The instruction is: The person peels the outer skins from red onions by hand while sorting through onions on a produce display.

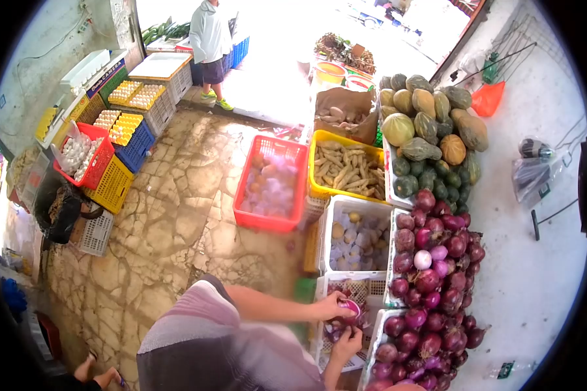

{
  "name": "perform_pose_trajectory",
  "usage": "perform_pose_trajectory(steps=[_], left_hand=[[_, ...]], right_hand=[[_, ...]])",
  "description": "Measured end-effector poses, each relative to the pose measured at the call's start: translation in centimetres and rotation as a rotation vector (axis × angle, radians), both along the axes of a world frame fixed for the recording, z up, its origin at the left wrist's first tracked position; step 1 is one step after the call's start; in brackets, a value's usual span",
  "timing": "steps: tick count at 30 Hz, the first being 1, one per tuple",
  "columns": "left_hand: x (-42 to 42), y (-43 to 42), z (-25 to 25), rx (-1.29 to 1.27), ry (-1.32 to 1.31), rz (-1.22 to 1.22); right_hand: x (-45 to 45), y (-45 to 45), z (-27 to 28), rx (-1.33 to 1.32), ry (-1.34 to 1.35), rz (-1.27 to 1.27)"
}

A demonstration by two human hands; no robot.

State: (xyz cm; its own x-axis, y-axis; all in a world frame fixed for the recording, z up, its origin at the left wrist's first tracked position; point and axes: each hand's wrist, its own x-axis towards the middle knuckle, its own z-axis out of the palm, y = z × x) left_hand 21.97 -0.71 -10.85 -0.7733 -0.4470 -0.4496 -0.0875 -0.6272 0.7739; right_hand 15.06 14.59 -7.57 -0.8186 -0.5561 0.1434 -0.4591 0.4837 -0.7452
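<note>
My left hand (333,307), the upper one, is closed around a red onion (351,308) above a white crate (319,313). Just below it, my right hand (347,343) has its fingers curled together near the onion. What they pinch, if anything, is too small to tell. Purple onion pieces or skins lie inside the white crate under my hands. To the right, red onions (430,339) are heaped in another white crate, with a paler peeled onion (422,260) on the pile beyond.
Beyond stand a white crate of wrapped round produce (359,241), a yellow crate of pale roots (346,166) and piled squashes (427,120). A red crate (246,218) sits on the stone floor. Egg trays (127,127) line the left wall. Another person (210,45) stands at the doorway.
</note>
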Motion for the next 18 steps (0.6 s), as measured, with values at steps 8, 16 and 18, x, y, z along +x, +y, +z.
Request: perform_pose_trajectory(steps=[8, 16, 18], left_hand=[[0.2, 0.9, -0.7, -0.031, 0.005, 0.011], [0.2, 0.3, -0.9, 0.088, 0.058, -0.015], [-0.6, 0.6, -3.4, 0.015, 0.091, 0.007]], right_hand=[[0.9, 0.8, -1.0, 0.065, 0.025, -0.016], [0.5, 0.7, -2.1, 0.092, 0.086, -0.06], [0.7, 0.1, -1.8, 0.106, 0.071, -0.079]])
